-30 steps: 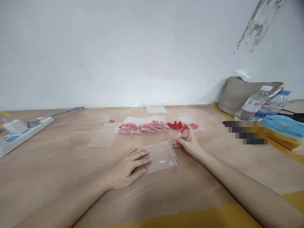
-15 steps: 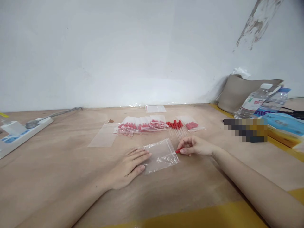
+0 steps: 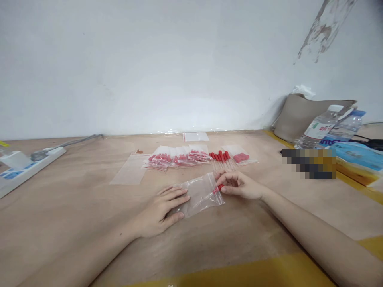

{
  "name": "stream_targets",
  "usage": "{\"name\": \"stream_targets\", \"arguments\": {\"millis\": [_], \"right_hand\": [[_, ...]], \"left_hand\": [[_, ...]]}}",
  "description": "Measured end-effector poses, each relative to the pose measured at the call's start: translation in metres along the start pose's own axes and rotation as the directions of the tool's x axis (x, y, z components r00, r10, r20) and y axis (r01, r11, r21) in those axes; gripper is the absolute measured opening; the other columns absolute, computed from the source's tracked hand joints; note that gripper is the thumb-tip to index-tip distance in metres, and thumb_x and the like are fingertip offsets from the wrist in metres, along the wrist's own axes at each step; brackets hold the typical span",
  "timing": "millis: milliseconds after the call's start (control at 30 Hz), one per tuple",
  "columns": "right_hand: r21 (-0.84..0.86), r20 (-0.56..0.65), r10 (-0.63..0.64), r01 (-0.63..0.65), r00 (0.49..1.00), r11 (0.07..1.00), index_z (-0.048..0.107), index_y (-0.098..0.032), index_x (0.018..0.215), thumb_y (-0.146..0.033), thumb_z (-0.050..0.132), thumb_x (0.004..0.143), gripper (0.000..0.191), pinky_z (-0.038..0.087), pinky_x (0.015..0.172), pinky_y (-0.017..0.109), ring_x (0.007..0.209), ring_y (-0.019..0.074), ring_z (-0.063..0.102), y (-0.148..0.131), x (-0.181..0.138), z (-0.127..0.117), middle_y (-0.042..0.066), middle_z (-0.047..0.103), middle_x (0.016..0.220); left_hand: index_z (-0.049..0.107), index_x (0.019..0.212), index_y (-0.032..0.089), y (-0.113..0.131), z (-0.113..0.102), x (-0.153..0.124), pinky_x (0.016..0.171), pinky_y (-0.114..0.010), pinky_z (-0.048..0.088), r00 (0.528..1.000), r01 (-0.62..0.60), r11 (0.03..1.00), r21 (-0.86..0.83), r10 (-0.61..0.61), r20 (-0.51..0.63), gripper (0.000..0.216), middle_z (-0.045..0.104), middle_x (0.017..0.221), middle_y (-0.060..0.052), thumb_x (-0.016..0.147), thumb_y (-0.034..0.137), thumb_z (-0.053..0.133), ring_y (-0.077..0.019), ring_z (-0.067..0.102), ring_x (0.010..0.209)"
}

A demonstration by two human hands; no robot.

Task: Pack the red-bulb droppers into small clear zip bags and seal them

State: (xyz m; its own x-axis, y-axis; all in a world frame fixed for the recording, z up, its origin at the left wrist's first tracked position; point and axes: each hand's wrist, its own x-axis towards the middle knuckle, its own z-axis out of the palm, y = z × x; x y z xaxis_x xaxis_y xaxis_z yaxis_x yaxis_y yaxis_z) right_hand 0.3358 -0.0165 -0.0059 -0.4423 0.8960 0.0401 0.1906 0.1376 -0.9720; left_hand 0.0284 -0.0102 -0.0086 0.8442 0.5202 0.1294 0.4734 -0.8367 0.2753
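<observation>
Dropper has entered the clear bag.

The water bottle label is too blurred to read

Clear bag, red-bulbed droppers, tan table, white wall.

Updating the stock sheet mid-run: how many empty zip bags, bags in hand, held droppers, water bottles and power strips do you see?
Empty zip bags lying flat: 2
Zip bag under the left hand: 1
Dropper in the right hand: 1
Water bottles: 2
Power strip: 1
Total: 7
Filled bags overlap; uncountable.
</observation>
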Motion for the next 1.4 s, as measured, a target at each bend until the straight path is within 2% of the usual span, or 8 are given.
{"name": "stream_targets", "arguments": {"millis": [67,367,567,833,967,1133,1267,1400], "right_hand": [[0.063,0.011,-0.038,0.037,0.999,0.997,0.063,-0.016,0.08,-0.036,0.07,0.067,0.025,0.046,0.072,0.025,0.08,0.0097,0.057,-0.002,0.001,0.003,0.006,0.054,0.107],[0.294,0.102,0.063,-0.091,0.993,0.952,0.055,-0.017,0.087,-0.038,0.067,0.071,0.029,0.046,0.072,0.026,0.072,0.0086,0.057,0.011,0.003,0.012,0.0,0.062,0.082],[0.24,-0.051,0.09,-0.076,0.995,0.968,0.063,-0.017,0.087,-0.035,0.071,0.065,0.03,0.045,0.072,0.025,0.07,0.009,0.059,0.012,0.007,0.01,0.0,0.066,0.08],[0.172,-0.065,0.023,-0.012,0.998,0.985,0.057,-0.019,0.095,-0.036,0.072,0.064,0.038,0.044,0.066,0.023,0.066,0.008,0.056,0.008,0.006,0.01,-0.004,0.061,0.073],[-0.01,-0.003,-0.005,0.005,1.0,1.0,0.057,-0.015,0.071,-0.044,0.061,0.074,0.03,0.041,0.061,0.021,0.062,0.0081,0.051,0.003,0.004,0.009,-0.002,0.056,0.065],[-0.251,0.045,-0.112,0.119,0.993,0.961,0.07,-0.015,0.08,-0.045,0.062,0.074,0.031,0.042,0.064,0.023,0.072,0.0117,0.053,-0.002,0.003,0.013,0.003,0.06,0.078],[-0.18,-0.078,0.032,-0.046,0.996,0.983,0.069,-0.015,0.077,-0.045,0.065,0.069,0.031,0.041,0.052,0.021,0.057,0.0084,0.051,-0.004,0.001,0.027,0.001,0.059,0.067],[0.0,-0.206,0.282,-0.288,0.937,0.958,0.058,-0.016,0.073,-0.049,0.066,0.066,0.035,0.027,0.032,0.018,0.032,0.0037,0.039,-0.005,0.0,0.036,-0.006,0.052,0.052]], "left_hand": [[0.04,0.133,0.03,0.0,0.0,0.001,0.107,-0.048,0.023,1.0,-0.001,1.0,0.003,0.001,-0.003,0.043,0.039,0.139,-0.003,0.091,0.039,0.043,-0.0236,0.034,0.128],[0.039,0.133,0.031,0.001,-0.001,0.0,0.107,-0.048,0.024,1.0,-0.001,1.0,0.009,0.001,-0.005,0.043,0.039,0.139,-0.003,0.091,0.039,0.042,-0.0236,0.034,0.128],[0.04,0.133,0.029,0.002,-0.002,0.001,0.107,-0.048,0.025,1.0,0.012,1.0,-0.002,-0.012,-0.004,0.043,0.039,0.139,-0.003,0.091,0.039,0.042,-0.0235,0.034,0.129],[0.038,0.134,0.028,0.001,-0.001,0.0,0.107,-0.047,0.024,1.0,0.013,1.0,-0.01,-0.013,-0.007,0.043,0.038,0.14,-0.004,0.092,0.037,0.042,-0.0229,0.033,0.129],[0.038,0.134,0.028,0.001,-0.001,-0.001,0.108,-0.047,0.024,1.0,0.018,1.0,-0.008,-0.018,-0.007,0.043,0.037,0.14,-0.003,0.092,0.037,0.042,-0.023,0.032,0.13],[0.038,0.134,0.028,0.001,0.001,0.0,0.108,-0.047,0.024,0.999,0.032,0.999,0.006,-0.032,-0.011,0.043,0.037,0.141,-0.004,0.092,0.037,0.041,-0.0227,0.032,0.13],[0.038,0.134,0.028,0.0,0.001,0.0,0.108,-0.047,0.024,1.0,0.029,0.999,0.016,-0.029,-0.01,0.043,0.036,0.141,-0.004,0.092,0.037,0.041,-0.0223,0.032,0.13],[0.038,0.134,0.028,0.001,0.0,0.0,0.108,-0.046,0.025,1.0,0.025,1.0,0.012,-0.025,-0.013,0.043,0.037,0.141,-0.003,0.093,0.036,0.04,-0.0221,0.031,0.13]]}}
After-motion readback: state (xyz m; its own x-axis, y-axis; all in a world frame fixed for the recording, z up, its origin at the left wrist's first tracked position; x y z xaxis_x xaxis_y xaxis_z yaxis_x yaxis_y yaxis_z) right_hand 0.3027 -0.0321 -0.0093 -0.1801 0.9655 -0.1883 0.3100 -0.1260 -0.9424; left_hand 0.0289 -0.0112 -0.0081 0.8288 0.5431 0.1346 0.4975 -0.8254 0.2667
